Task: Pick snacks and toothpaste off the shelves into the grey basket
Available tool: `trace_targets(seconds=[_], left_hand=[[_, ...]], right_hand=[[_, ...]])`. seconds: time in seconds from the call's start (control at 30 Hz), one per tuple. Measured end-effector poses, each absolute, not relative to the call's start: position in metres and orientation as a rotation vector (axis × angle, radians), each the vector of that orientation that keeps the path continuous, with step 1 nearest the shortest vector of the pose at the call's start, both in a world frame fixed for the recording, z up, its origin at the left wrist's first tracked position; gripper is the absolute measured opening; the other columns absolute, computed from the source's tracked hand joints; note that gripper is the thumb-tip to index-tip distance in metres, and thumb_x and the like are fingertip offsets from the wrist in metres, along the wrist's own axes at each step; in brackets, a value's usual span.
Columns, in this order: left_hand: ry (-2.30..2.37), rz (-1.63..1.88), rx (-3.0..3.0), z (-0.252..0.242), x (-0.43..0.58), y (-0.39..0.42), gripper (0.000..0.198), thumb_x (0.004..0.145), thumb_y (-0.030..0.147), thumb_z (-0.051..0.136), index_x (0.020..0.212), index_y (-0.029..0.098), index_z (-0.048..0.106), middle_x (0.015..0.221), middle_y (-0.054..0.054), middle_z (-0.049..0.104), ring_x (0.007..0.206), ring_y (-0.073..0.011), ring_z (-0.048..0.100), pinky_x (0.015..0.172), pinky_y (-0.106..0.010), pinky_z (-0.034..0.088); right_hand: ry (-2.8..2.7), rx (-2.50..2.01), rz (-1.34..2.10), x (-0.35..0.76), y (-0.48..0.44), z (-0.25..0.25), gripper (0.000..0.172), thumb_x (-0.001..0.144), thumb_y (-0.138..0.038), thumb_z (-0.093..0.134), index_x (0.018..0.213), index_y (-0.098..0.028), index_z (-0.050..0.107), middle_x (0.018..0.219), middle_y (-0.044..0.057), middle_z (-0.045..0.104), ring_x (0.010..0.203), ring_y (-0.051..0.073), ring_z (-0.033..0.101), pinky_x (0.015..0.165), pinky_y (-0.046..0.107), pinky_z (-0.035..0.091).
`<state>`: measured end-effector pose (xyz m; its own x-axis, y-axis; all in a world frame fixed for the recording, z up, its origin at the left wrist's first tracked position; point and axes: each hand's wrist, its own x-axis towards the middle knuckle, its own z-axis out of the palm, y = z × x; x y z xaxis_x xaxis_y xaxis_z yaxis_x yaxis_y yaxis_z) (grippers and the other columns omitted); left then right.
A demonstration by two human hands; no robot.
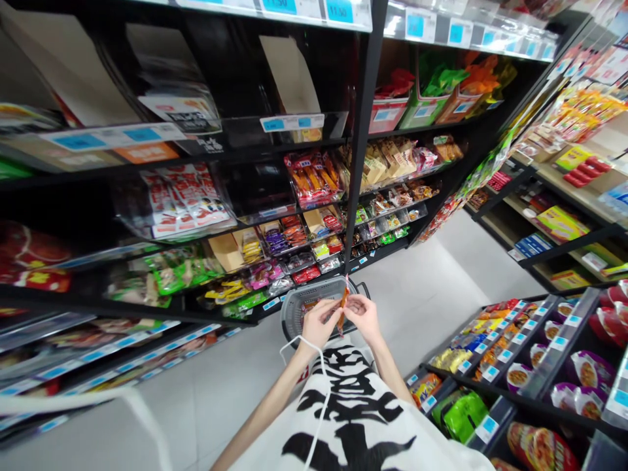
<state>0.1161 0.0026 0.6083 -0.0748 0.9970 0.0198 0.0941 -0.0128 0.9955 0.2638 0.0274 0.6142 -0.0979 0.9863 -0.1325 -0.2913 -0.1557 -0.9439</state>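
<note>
The left hand (318, 325) and right hand (364, 317) pinch a slim orange snack stick (342, 307) upright, fingers closed on it, over the grey basket (299, 307) at 12 o'clock. This looks like a checking step; setting it in would call for lowering and loosening both pinches

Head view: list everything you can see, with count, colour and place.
shelves: several, black, left and centre, full of mixed-colour snack packets
price tags: many, blue and white, on the shelf edges
rack: one, black, lower right, holding packets and bowls
floor: pale grey, aisle
basket: one, grey, below the hands
snack stick: one, orange-red, pinched between both hands over the basket
cord: one, white, looping by the left wrist
shirt: white with black print, bottom centre
left hand: holds the stick
right hand: holds the stick
</note>
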Motion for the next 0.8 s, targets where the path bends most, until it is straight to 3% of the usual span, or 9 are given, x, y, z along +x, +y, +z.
trace_targets(seconds=[0.37, 0.5, 0.63, 0.8], left_hand=[[1.343, 1.203, 1.279, 0.615, 0.116, 0.005, 0.029, 0.089, 0.038, 0.065, 0.109, 0.021, 0.078, 0.111, -0.011, 0.073, 0.106, -0.0255, 0.068, 0.097, -0.039, 0.055], [1.293, 1.212, 1.096, 0.612, 0.119, 0.007, 0.04, 0.081, 0.043, 0.074, 0.112, 0.018, 0.076, 0.117, -0.013, 0.073, 0.106, -0.0274, 0.07, 0.096, -0.041, 0.056], [1.328, 1.251, 0.917, 0.608, 0.118, 0.013, 0.048, 0.076, 0.05, 0.077, 0.108, 0.014, 0.075, 0.11, -0.014, 0.076, 0.102, -0.0281, 0.072, 0.099, -0.044, 0.054], [1.297, 1.26, 0.759, 0.612, 0.113, 0.019, 0.057, 0.069, 0.056, 0.081, 0.103, 0.012, 0.073, 0.101, -0.015, 0.077, 0.092, -0.0283, 0.074, 0.085, -0.041, 0.059]], right_hand=[[-1.022, -1.086, 1.328, 0.261, 0.029, 0.612, 0.026, 0.07, -0.027, 0.08, 0.093, -0.017, 0.073, 0.087, 0.007, 0.075, 0.078, 0.019, 0.07, 0.077, 0.034, 0.059], [-1.048, -1.143, 1.241, 0.258, 0.032, 0.617, 0.027, 0.071, -0.027, 0.081, 0.093, -0.017, 0.071, 0.086, 0.006, 0.074, 0.078, 0.019, 0.069, 0.075, 0.033, 0.058], [-0.979, -1.131, 1.303, 0.256, 0.035, 0.617, 0.029, 0.07, -0.033, 0.085, 0.09, -0.017, 0.071, 0.084, 0.006, 0.073, 0.076, 0.019, 0.068, 0.073, 0.033, 0.058], [-0.898, -1.108, 1.318, 0.257, 0.041, 0.616, 0.031, 0.071, -0.036, 0.085, 0.091, -0.017, 0.07, 0.078, 0.004, 0.07, 0.072, 0.017, 0.066, 0.07, 0.031, 0.057]])
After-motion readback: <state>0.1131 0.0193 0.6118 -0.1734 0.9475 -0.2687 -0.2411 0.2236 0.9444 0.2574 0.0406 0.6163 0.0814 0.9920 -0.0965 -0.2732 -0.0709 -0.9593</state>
